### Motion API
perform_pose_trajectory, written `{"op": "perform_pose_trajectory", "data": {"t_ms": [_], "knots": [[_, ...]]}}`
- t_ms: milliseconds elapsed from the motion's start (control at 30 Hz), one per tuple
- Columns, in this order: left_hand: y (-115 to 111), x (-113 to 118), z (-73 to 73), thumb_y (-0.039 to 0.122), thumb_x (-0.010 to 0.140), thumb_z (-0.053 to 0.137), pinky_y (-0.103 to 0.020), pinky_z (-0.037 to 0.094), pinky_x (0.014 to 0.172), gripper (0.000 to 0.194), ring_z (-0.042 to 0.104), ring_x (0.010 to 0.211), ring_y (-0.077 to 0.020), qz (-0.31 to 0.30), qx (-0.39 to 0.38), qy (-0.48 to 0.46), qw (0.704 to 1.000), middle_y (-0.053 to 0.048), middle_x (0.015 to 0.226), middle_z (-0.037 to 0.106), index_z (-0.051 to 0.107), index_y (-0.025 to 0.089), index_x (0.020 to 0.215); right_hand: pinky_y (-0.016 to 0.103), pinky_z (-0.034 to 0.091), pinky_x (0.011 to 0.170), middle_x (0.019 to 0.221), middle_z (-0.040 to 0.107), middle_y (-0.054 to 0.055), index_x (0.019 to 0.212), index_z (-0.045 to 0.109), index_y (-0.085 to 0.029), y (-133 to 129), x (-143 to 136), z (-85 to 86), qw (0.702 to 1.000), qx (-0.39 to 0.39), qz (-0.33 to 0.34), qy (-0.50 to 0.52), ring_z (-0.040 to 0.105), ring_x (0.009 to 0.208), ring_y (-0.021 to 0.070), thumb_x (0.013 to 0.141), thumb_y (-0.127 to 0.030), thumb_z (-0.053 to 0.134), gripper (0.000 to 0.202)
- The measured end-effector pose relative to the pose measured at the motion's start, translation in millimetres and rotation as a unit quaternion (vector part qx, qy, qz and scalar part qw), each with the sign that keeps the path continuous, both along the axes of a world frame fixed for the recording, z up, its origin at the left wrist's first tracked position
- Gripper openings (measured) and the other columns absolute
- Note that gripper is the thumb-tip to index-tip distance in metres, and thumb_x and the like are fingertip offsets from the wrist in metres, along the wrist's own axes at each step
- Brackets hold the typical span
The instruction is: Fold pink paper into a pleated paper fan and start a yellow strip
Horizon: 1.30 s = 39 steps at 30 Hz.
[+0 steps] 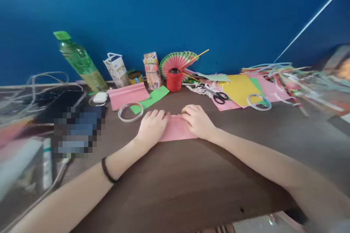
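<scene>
A sheet of pink paper (177, 130) lies on the dark table in front of me. Its far edge looks folded over. My left hand (154, 124) grips the far left part of the sheet, fingers curled and pressed together. At the far right part, my right hand (198, 119) pinches the same edge. The fingertips of both hands are partly hidden behind the fold. Just beyond my left hand lie a roll of tape (130, 120), a green paper strip (153, 100) and a pleated pink paper (128, 95).
A pleated paper fan (175, 62) stands behind a red spool (174, 81). Black-handled scissors (219, 97), yellow paper (240, 89) and another tape roll (259, 106) lie to the right. At left are a green bottle (82, 60), a carton (116, 69) and a blurred-out phone (82, 129).
</scene>
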<state>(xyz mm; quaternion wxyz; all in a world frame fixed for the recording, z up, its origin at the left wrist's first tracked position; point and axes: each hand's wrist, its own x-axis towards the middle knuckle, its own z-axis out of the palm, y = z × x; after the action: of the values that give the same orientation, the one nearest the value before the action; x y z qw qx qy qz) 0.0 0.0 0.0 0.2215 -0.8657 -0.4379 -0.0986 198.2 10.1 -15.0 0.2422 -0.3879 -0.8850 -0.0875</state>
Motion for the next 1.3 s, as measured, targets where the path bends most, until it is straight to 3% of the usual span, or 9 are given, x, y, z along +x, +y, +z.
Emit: {"op": "perform_pose_trajectory", "data": {"t_ms": [100,200,433,600,767,933,1133,1300], "knots": [[3.6,-1.7,0.7,0.016,0.087,0.044,-0.035,0.048,0.076,0.030,0.059,0.086,-0.0208,-0.068,-0.022,0.004,0.997,-0.009,0.096,0.065,0.061,0.017,0.112,0.033,0.033,0.081,0.094,0.062,0.009,0.091,0.069,-0.014,0.2,0.5,0.3,1.000,-0.008,-0.002,0.002,0.048,0.097,0.0212,0.084,-0.012,0.048,0.022],[6.4,-2.7,3.9,0.016,0.087,0.044,-0.034,0.047,0.080,0.028,0.058,0.089,-0.0199,-0.094,-0.060,0.004,0.994,-0.009,0.100,0.064,0.064,0.015,0.106,0.034,0.033,0.080,0.092,0.061,0.009,0.104,0.066,-0.017,0.4,0.9,0.8,1.000,-0.015,0.006,-0.008,0.047,0.094,0.0212,0.087,-0.015,0.045,0.027],[2.4,4.3,13.2,0.020,0.087,0.040,-0.036,0.050,0.077,0.034,0.056,0.095,-0.0235,-0.041,-0.139,-0.001,0.989,-0.011,0.103,0.061,0.061,0.013,0.113,0.035,0.033,0.079,0.092,0.057,0.009,0.115,0.063,-0.021,1.2,1.0,5.1,0.999,-0.033,0.028,-0.028,0.045,0.092,0.0213,0.088,-0.017,0.043,0.034],[1.0,6.1,5.3,0.020,0.087,0.042,-0.030,0.050,0.075,0.033,0.055,0.098,-0.0207,-0.024,-0.161,-0.056,0.985,-0.010,0.105,0.059,0.061,0.015,0.114,0.035,0.033,0.079,0.088,0.056,0.009,0.113,0.064,-0.020,0.8,0.7,5.1,0.999,-0.035,0.031,-0.028,0.045,0.088,0.0210,0.086,-0.015,0.045,0.033],[6.0,-0.8,-7.5,0.020,0.088,0.043,-0.026,0.048,0.072,0.029,0.056,0.089,-0.0165,-0.032,-0.122,-0.118,0.985,-0.006,0.099,0.061,0.064,0.021,0.109,0.033,0.032,0.073,0.080,0.057,0.007,0.103,0.067,-0.018,1.8,0.8,2.8,0.999,-0.047,-0.001,-0.012,0.046,0.080,0.0196,0.090,-0.019,0.042,0.028],[7.9,-5.6,-7.1,0.019,0.088,0.045,-0.028,0.045,0.067,0.026,0.053,0.081,-0.0176,-0.039,-0.079,-0.105,0.991,-0.005,0.087,0.062,0.066,0.023,0.102,0.032,0.032,0.072,0.084,0.059,0.007,0.089,0.066,-0.015,3.4,1.0,3.0,0.996,-0.078,-0.026,0.028,0.047,0.082,0.0185,0.092,-0.023,0.041,0.027],[10.2,-5.5,-4.3,0.021,0.090,0.041,-0.030,0.046,0.074,0.025,0.052,0.082,-0.0175,-0.065,-0.086,-0.149,0.983,-0.005,0.087,0.062,0.066,0.017,0.093,0.032,0.032,0.071,0.089,0.058,0.007,0.105,0.065,-0.018,4.1,3.1,1.5,0.996,-0.086,0.000,0.040,0.046,0.085,0.0188,0.091,-0.021,0.042,0.027],[9.9,-5.6,-2.0,0.017,0.089,0.041,-0.030,0.046,0.075,0.022,0.050,0.085,-0.0183,-0.101,-0.065,-0.162,0.980,-0.006,0.089,0.061,0.063,0.016,0.095,0.033,0.032,0.073,0.092,0.056,0.008,0.102,0.066,-0.018,3.9,3.8,4.5,0.992,-0.113,-0.007,0.051,0.046,0.087,0.0195,0.092,-0.028,0.042,0.028]]}}
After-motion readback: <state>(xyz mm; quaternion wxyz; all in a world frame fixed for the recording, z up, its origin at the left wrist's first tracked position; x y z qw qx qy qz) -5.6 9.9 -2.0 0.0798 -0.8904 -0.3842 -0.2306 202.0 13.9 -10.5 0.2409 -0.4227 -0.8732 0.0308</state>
